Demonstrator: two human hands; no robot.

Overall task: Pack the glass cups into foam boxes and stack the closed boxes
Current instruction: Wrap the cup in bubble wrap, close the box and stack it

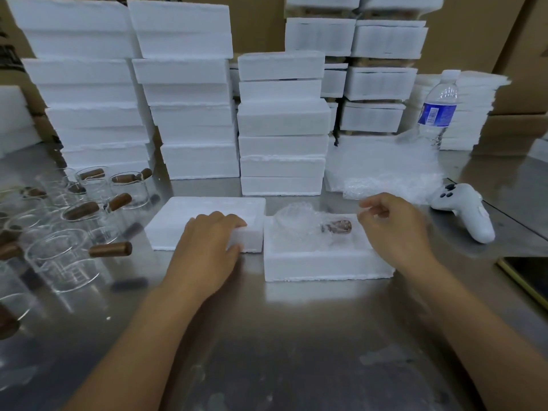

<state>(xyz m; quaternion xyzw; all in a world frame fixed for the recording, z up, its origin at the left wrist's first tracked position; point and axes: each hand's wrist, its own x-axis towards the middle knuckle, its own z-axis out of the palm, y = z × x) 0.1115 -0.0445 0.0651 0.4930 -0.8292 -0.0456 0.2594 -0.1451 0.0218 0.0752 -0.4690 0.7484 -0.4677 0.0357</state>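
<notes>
An open foam box (323, 262) lies in front of me on the steel table. Inside it rests a glass cup wrapped in bubble wrap (299, 226), its brown wooden handle (338, 226) showing through. My right hand (394, 229) hovers over the box's right side, fingers loosely curled and holding nothing. To the left lies the foam lid (184, 218), and my left hand (207, 241) grips its near right corner. Several unwrapped glass cups with wooden handles (68, 253) stand at the left.
Tall stacks of closed foam boxes (281, 120) fill the back of the table. Bubble wrap sheets (382, 170) lie at the back right, beside a water bottle (439, 108). A white game controller (462, 212) and a dark phone (530, 280) sit at the right.
</notes>
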